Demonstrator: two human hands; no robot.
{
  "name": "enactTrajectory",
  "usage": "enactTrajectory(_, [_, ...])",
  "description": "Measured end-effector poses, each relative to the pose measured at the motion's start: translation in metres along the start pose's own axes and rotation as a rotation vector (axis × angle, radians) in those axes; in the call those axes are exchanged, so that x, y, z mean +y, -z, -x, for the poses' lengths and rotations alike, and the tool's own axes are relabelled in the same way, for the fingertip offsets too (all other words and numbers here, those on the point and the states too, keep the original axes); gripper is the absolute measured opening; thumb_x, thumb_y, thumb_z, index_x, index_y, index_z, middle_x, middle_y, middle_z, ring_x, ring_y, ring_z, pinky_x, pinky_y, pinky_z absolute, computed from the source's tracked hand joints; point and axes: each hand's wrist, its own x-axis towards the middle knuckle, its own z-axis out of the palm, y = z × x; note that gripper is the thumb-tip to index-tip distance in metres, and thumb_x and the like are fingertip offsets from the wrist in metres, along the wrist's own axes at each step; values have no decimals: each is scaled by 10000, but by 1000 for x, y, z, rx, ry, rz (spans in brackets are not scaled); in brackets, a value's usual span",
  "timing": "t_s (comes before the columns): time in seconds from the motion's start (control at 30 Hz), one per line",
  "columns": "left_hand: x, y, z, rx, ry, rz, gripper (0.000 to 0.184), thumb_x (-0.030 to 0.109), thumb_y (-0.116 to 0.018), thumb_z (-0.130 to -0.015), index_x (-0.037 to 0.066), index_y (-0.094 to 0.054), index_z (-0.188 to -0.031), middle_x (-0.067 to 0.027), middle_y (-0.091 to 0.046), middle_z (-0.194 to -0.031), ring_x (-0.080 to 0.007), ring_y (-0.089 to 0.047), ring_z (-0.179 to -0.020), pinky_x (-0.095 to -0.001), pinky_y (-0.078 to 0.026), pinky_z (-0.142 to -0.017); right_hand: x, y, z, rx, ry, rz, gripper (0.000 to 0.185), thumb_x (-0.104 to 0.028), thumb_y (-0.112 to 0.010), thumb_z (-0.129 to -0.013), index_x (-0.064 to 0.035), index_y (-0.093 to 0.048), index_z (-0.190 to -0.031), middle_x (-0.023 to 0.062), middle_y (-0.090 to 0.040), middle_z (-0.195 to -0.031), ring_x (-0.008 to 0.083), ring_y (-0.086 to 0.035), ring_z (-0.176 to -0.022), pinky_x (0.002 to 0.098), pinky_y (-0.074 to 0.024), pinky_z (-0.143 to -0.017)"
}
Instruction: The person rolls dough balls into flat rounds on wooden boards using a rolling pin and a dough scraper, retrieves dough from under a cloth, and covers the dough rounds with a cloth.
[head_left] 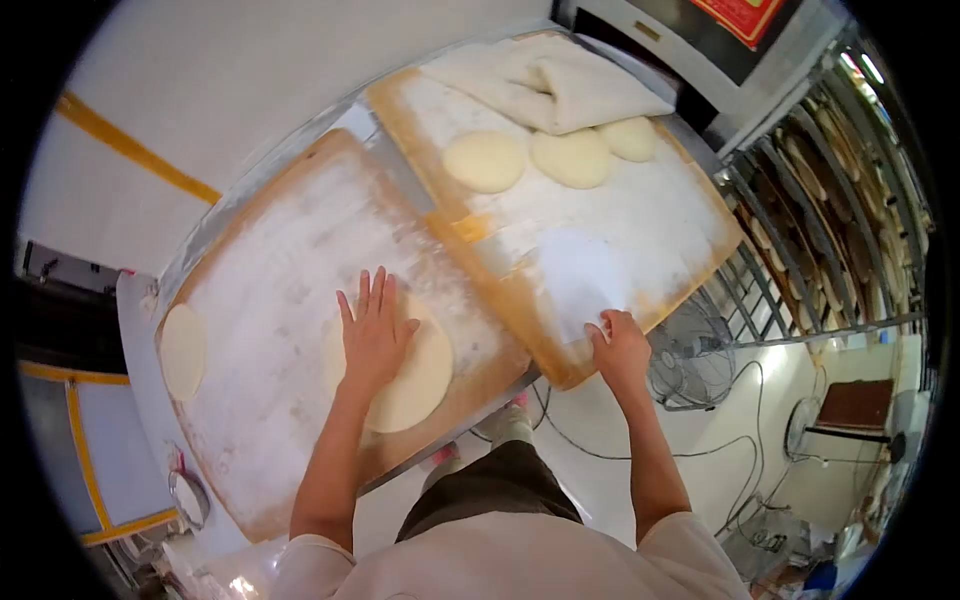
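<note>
My left hand lies flat with fingers spread on a round, flattened piece of dough on the left floured board. My palm and wrist hide part of that dough. At the near edge of the right floured board, my right hand has its fingers closed at the corner of a thin white sheet, which looks like a flat scraper. Three rounds of dough, the left one, the middle one and the right one, sit farther back on that board.
A cream cloth is bunched at the back of the right board, over part of the dough. Another flat dough piece lies at the left board's far left. A metal rack and a floor fan stand to the right, with cables on the floor.
</note>
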Motion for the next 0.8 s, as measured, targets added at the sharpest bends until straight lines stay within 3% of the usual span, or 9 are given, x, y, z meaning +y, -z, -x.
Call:
enactTrajectory(0.1, [84,16,-39,-150,-58,82,593,395,-555,-902,24,-454,-1353,-167,-446,-1431,-326,-343,-1378,-577,-92,-1152,27,7,-41,29,-208,91,331,-307,-698,-799,-36,-639,-979,140,-657,-966,342,-629,-858,451,-496,-764])
enactTrajectory(0.17, [149,37,-83,-713,-249,241,525,372,-571,-882,14,-547,-1266,-167,-528,-1346,-308,-435,-1288,-510,-182,-1146,43,8,-60,2,-277,128,338,-316,-719,-772,-31,-643,-937,155,-661,-950,345,-629,-865,452,-492,-763])
enactTrajectory(0.4, [206,-82,-51,42,-367,-9,463,388,-609,-860,-5,-586,-1103,-149,-605,-1113,-286,-473,-1253,-502,-256,-1115,94,-21,-79,-309,-404,-364,244,-228,-744,-775,-29,-602,-766,80,-630,-721,178,-576,-593,327,-472,-563])
enactTrajectory(0.57, [149,0,-56,-289,-445,237,182,239,-607,-808,80,-655,-883,-115,-623,-1005,-322,-546,-1054,-517,-388,-919,79,-25,-81,-152,-316,-1088,55,-54,-625,-870,-35,-604,-917,15,-623,-816,98,-571,-725,231,-455,-619])
enactTrajectory(0.6, [123,1,-54,-355,-34,306,114,175,-576,-812,91,-651,-789,-128,-623,-916,-348,-557,-923,-493,-415,-792,66,-6,-84,-166,-384,-1200,124,6,-576,-884,-37,-598,-998,-5,-618,-857,76,-567,-786,213,-451,-673])
enactTrajectory(0.63, [74,-20,-17,86,53,351,151,193,-561,-826,74,-651,-849,-157,-622,-888,-356,-574,-865,-467,-442,-774,44,12,-84,-191,-389,-1210,126,7,-575,-885,-40,-600,-999,-9,-617,-857,70,-564,-782,212,-450,-678])
enactTrajectory(0.67, [25,-25,9,-26,278,186,179,192,-568,-844,59,-639,-940,-153,-615,-943,-352,-568,-924,-465,-443,-830,18,27,-80,-214,-397,-1218,128,8,-573,-886,-42,-603,-1000,-14,-615,-857,64,-560,-778,210,-450,-682])
enactTrajectory(0.7, [6,5,24,297,428,322,209,200,-598,-851,40,-620,-984,-151,-601,-950,-345,-562,-912,-454,-443,-827,3,33,-76,-232,-406,-1226,130,8,-572,-888,-44,-606,-1001,-18,-614,-857,58,-557,-774,209,-449,-687])
enactTrajectory(0.8, [-70,-1,73,209,774,225,351,217,-729,-765,0,-589,-1003,-133,-614,-911,-293,-589,-861,-405,-473,-784,-18,-21,-40,-378,-127,-724,188,-64,-648,-835,-39,-605,-1017,-9,-603,-793,77,-513,-687,243,-448,-644])
